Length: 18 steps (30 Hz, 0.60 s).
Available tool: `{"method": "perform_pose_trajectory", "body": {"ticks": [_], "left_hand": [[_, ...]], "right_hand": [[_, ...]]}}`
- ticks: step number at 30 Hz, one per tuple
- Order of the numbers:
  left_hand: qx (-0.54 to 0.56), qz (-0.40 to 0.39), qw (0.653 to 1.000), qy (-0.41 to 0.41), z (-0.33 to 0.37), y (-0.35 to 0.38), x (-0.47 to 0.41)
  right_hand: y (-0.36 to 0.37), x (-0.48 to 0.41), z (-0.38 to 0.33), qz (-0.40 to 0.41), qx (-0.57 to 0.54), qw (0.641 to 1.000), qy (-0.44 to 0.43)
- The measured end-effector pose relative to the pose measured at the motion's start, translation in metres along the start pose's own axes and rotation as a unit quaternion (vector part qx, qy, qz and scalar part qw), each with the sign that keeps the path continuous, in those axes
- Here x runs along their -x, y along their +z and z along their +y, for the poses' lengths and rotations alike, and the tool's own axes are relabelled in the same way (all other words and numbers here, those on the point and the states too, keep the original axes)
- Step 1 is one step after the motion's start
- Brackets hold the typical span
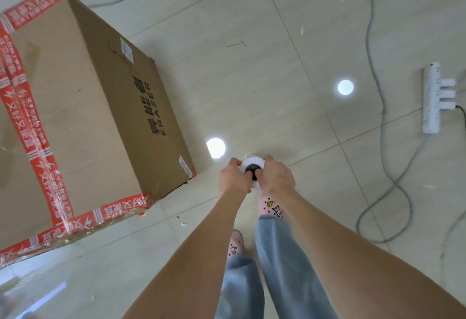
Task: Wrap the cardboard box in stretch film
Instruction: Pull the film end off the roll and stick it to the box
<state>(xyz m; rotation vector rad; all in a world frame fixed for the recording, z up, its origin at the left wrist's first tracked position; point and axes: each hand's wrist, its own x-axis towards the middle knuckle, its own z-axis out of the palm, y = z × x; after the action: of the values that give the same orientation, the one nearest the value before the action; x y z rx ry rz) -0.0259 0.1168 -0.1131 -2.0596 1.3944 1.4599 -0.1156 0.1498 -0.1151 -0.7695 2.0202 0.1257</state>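
Note:
A tall brown cardboard box (83,107) sealed with red printed tape stands on the tiled floor at the left. To its right, near the box's lower corner, I hold a white roll of stretch film (251,165) upright, seen end-on with its dark core facing me. My left hand (233,176) grips the roll's left side and my right hand (274,176) grips its right side, thumbs at the core. No film is visibly stretched to the box. A sheen of clear film shows at the bottom left.
A white power strip (432,99) with plugs lies at the right edge. A grey cable (378,71) loops across the floor from the top to the right. My feet in pink slippers (271,206) stand below the roll. Small paper scraps dot the tiles.

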Motion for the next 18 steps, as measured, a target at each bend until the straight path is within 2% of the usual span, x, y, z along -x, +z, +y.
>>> {"method": "perform_pose_trajectory", "body": {"ticks": [5, 11, 15, 18], "left_hand": [[0.026, -0.011, 1.000, -0.002, -0.032, 0.022, 0.015], [0.082, -0.042, 0.995, 0.025, -0.059, 0.030, 0.022], [0.057, -0.063, 0.995, 0.060, -0.068, 0.030, 0.036], [0.051, -0.071, 0.992, 0.089, -0.075, 0.031, 0.044]], "right_hand": [[0.030, 0.017, 0.029, 0.021, 0.007, 1.000, 0.006], [0.055, 0.033, 0.041, 0.072, -0.051, 0.996, 0.027], [0.063, 0.048, 0.050, 0.084, -0.099, 0.990, 0.047], [0.067, 0.059, 0.058, 0.098, -0.111, 0.989, 0.029]]}}
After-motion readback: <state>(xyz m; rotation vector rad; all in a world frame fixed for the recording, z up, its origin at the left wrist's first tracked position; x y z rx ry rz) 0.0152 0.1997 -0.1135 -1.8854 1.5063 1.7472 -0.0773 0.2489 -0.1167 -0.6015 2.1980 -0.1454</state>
